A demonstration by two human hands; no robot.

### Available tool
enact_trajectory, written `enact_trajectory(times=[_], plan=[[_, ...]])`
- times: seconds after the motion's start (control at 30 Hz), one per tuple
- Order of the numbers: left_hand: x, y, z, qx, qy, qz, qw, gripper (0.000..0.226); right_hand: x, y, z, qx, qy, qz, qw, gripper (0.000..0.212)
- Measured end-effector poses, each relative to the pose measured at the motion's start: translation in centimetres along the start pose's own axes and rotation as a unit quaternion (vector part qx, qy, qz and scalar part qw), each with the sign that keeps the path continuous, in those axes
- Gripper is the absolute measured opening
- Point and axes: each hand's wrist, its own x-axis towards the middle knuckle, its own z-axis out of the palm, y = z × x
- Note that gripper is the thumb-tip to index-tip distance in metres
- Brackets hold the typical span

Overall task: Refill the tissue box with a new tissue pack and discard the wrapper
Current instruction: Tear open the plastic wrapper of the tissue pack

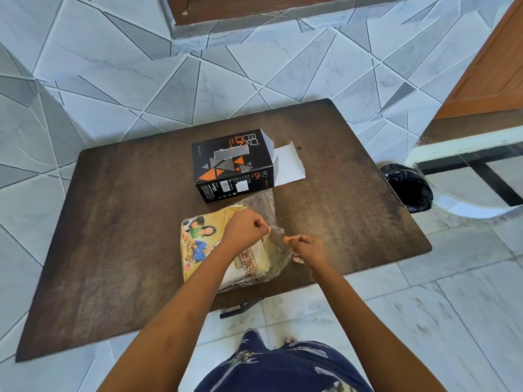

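On the dark wooden table [113, 222] the tissue pack [202, 246] lies near the front edge, directly under the 2 hands, its yellow printed side facing up. Its wrapper [266, 205] turns to clear film at the right end, and both hands work there. The left hand [246, 230] reaches across the pack and pinches the film with curled fingers. The right hand [307, 247] pinches the same film just beside it, off the pack's right end, so the 2 pinches sit close together but apart. Just behind the pack stands the black tissue box [229, 165], its right end open and a white flap [288, 165] lying flat on the table. A bin [409, 185] lined in black stands on the floor at the table's right edge.
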Motion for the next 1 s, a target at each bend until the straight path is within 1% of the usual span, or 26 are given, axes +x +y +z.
enact_trajectory(times=[0.07,0.13,0.2,0.23,0.3,0.33,0.37,0.47,0.57,0.63,0.67,0.7,0.73,0.77,0.8,0.87,0.9,0.97,1.0], plan=[[-0.1,0.0,-0.4,0.011,0.017,0.000,1.000,0.021,0.3,0.0,0.0,-0.075,0.026,-0.019,0.997,0.014],[-0.2,0.1,-0.8,-0.007,0.035,-0.002,0.999,0.028,0.6,0.1,0.0,-0.161,0.061,-0.052,0.984,0.015],[-0.3,0.2,-1.2,-0.016,0.044,0.003,0.999,0.029,0.6,-0.1,0.0,-0.184,0.055,-0.087,0.978,0.006],[-0.4,0.2,-1.3,-0.011,0.045,0.004,0.999,0.027,0.5,-0.4,0.1,-0.175,0.036,-0.103,0.979,0.011],[-0.6,0.1,-1.5,-0.003,0.043,0.006,0.999,0.027,0.4,-1.2,0.4,-0.151,0.004,-0.127,0.980,0.035],[-0.7,0.1,-1.5,-0.006,0.041,0.003,0.999,0.030,0.5,-1.6,0.5,-0.148,0.008,-0.138,0.979,0.041],[-0.8,0.1,-1.6,-0.013,0.039,-0.001,0.999,0.032,0.6,-1.9,0.5,-0.154,0.021,-0.150,0.976,0.042],[-1.5,0.1,-2.2,-0.052,0.052,-0.009,0.997,0.027,1.2,-2.0,0.3,-0.236,0.060,-0.199,0.949,0.028],[-2.3,0.4,-3.1,-0.104,0.060,0.003,0.993,0.013,0.9,-2.1,0.4,-0.343,0.111,-0.251,0.898,0.029],[-3.1,0.6,-3.7,-0.142,0.031,0.021,0.989,0.015,0.6,-2.8,0.8,-0.346,0.114,-0.292,0.884,0.029],[-3.3,0.5,-3.8,-0.160,0.015,0.023,0.987,0.021,0.6,-3.2,1.1,-0.335,0.094,-0.300,0.888,0.026],[-3.5,0.2,-4.0,-0.167,0.011,0.020,0.986,0.027,0.6,-3.6,1.4,-0.314,0.062,-0.285,0.903,0.021],[-3.6,-0.4,-4.2,-0.165,0.023,0.009,0.986,0.029,0.7,-3.9,1.7,-0.287,0.020,-0.246,0.926,0.014],[-3.8,-1.2,-4.4,-0.153,0.047,-0.007,0.987,0.029,0.6,-4.2,1.9,-0.266,-0.030,-0.190,0.944,0.010],[-3.9,-2.4,-4.7,-0.138,0.081,-0.031,0.987,0.027,0.6,-4.4,2.1,-0.259,-0.077,-0.136,0.953,0.012],[-4.2,-5.2,-5.2,-0.097,0.147,-0.095,0.980,0.025,0.6,-4.4,2.2,-0.267,-0.155,-0.068,0.949,0.014],[-4.5,-6.6,-5.5,-0.081,0.167,-0.127,0.974,0.027,0.6,-4.4,2.3,-0.245,-0.183,-0.048,0.951,0.019],[-5.2,-9.2,-5.7,-0.076,0.165,-0.182,0.966,0.031,1.0,-4.0,2.3,-0.155,-0.227,-0.001,0.962,0.032],[-5.4,-10.2,-5.6,-0.096,0.146,-0.208,0.962,0.034,1.4,-3.6,2.1,-0.116,-0.241,0.025,0.963,0.031]])
